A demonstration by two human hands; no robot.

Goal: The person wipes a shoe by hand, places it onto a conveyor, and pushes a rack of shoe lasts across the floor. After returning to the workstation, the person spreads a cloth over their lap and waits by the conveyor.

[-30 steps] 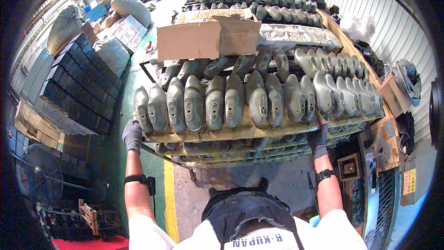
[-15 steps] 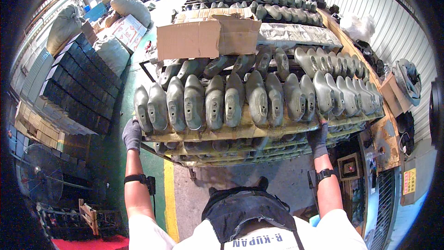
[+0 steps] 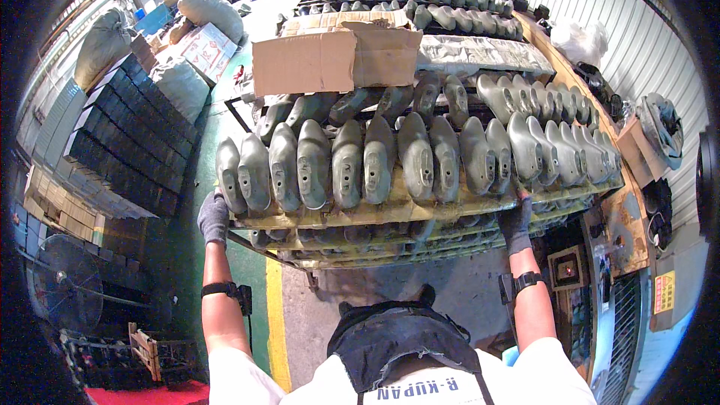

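Observation:
A wheeled-looking rack (image 3: 405, 217) stands in front of me, its wooden shelf edge running left to right. On the top shelf, a row of dark grey-green shoe lasts (image 3: 379, 161) leans upright, sole holes toward me. My left hand (image 3: 214, 217), in a grey knit glove, is closed round the left front corner of the shelf. Farther right, my right hand (image 3: 515, 221), gloved alike, grips the front edge just below the lasts; its fingertips are partly hidden. More lasts (image 3: 356, 235) show on the shelf beneath.
Behind the row stand a brown cardboard sheet (image 3: 304, 64) and further racks of lasts (image 3: 450, 19). Stacked dark boxes (image 3: 124, 139) and a large fan (image 3: 64, 277) are at left. A wooden ledge (image 3: 634, 232) and a corrugated wall (image 3: 630, 30) run along the right.

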